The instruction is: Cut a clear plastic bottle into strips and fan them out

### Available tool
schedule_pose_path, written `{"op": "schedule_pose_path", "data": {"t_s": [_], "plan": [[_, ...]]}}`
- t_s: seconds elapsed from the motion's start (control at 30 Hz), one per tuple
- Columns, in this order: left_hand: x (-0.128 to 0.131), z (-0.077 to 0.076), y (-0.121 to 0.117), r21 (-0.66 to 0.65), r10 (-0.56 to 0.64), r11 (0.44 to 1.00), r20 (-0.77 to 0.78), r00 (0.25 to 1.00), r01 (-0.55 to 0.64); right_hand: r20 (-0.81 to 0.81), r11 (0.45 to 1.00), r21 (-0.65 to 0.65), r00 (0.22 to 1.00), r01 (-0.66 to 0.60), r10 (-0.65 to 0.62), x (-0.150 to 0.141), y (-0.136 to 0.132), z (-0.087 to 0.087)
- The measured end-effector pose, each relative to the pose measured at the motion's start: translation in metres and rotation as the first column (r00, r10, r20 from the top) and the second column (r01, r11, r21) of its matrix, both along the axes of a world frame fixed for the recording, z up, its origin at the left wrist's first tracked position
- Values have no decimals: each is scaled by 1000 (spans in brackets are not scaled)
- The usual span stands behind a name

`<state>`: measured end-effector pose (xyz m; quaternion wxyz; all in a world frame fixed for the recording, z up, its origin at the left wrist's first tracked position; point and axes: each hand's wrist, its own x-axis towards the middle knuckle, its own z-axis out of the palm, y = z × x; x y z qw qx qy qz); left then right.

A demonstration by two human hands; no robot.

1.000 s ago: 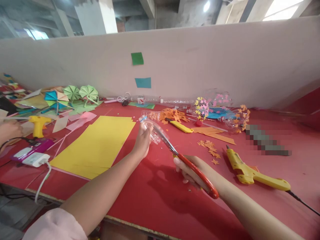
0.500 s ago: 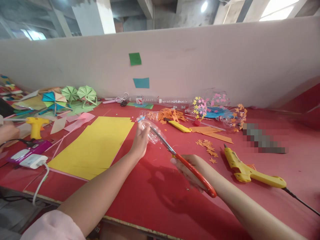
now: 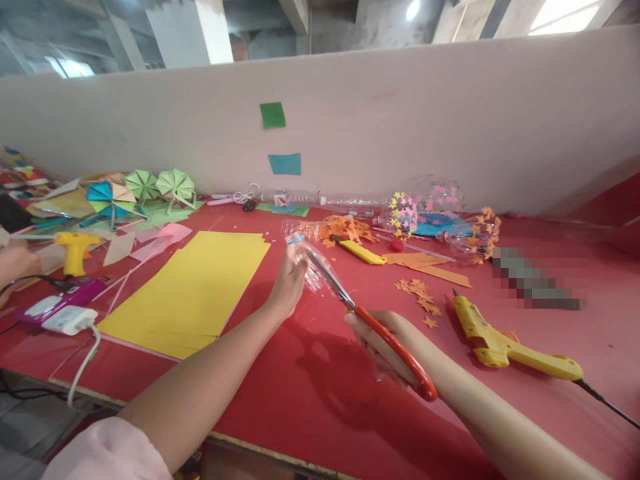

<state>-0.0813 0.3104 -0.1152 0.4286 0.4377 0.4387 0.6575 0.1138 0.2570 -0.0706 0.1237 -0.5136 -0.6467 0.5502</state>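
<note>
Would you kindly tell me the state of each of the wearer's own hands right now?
Left hand: closed, holding a clear plastic piece.
Right hand: closed around red-handled scissors.

A pale pink sleeve (image 3: 105,450) shows at the near left, its plain cloth loose and softly puffed, gathered in shallow folds, with a rounded edge around the upper part of the left forearm (image 3: 200,393). That forearm, the slim right forearm (image 3: 500,407) and both hands (image 3: 287,287) are bare.
</note>
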Motion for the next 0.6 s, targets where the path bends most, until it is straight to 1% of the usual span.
{"op": "schedule_pose_path", "data": {"t_s": [0.1, 0.17, 0.27, 0.33, 0.47, 0.6], "plan": [[0, 1, -1, -35, 31, 999, -55, 998, -33, 15, 1000, 10, 1000, -16, 15, 0, 1, 0], [0, 2, -2, -31, 38, 999, -87, 995, -41, -18, 1000, -20, 1000, -14, 14, 0, 2, 1], [2, 5, -5, 17, -18, 1000, -150, 988, 21, -95, 999, -53, 995, -11, 6, 1, 2, 2], [5, 8, -7, 54, -62, 996, -172, 983, 72, -110, 999, -46, 994, -4, -1, 1, 2, 3], [10, 13, -10, 81, -85, 992, -139, 987, 97, -92, 999, -38, 996, 5, -9, 0, 2, 4], [11, 12, -10, 84, -89, 992, -46, 995, 93, -23, 1000, -18, 1000, 9, -9, 1, 3, 3]]}}
